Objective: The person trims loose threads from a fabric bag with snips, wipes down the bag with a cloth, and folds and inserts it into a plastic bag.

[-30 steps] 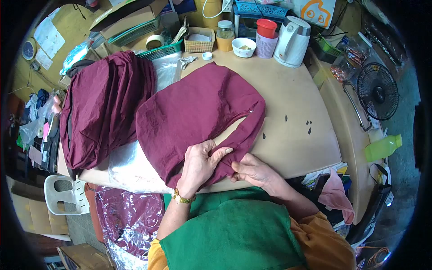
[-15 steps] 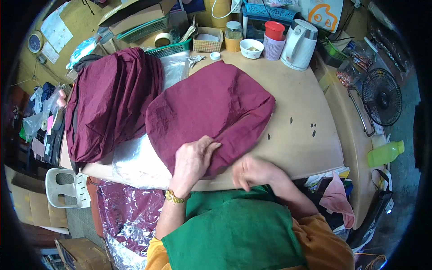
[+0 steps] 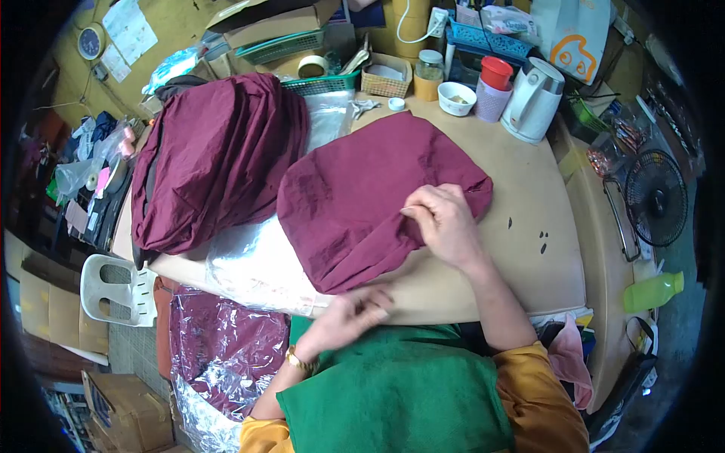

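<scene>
A maroon fabric piece [image 3: 362,181], folded into a rounded, bag-like shape, lies on the tan tabletop [image 3: 521,279]. On its right part, my right hand [image 3: 447,223] pinches a fold of the cloth between thumb and fingers. My left hand [image 3: 349,318] is at the table's front edge, just below the cloth's lower corner; its fingers are loosely bent, slightly blurred, and seem to hold nothing. To the left rises a heap of the same maroon fabric [image 3: 215,162]. Clear plastic sheets [image 3: 257,260] lie partly under the cloth.
Along the back stand a wicker basket [image 3: 387,78], a jar [image 3: 429,75], a white bowl [image 3: 456,99], a red-topped cup [image 3: 495,87] and a white kettle [image 3: 532,102]. A black fan [image 3: 655,198] is at the right. Plastic-wrapped maroon fabric [image 3: 219,347] sits below the table's left front.
My left hand has let go of the cloth and moved down to the table edge. My right hand has moved up and taken hold of the fabric. The view has shifted slightly.
</scene>
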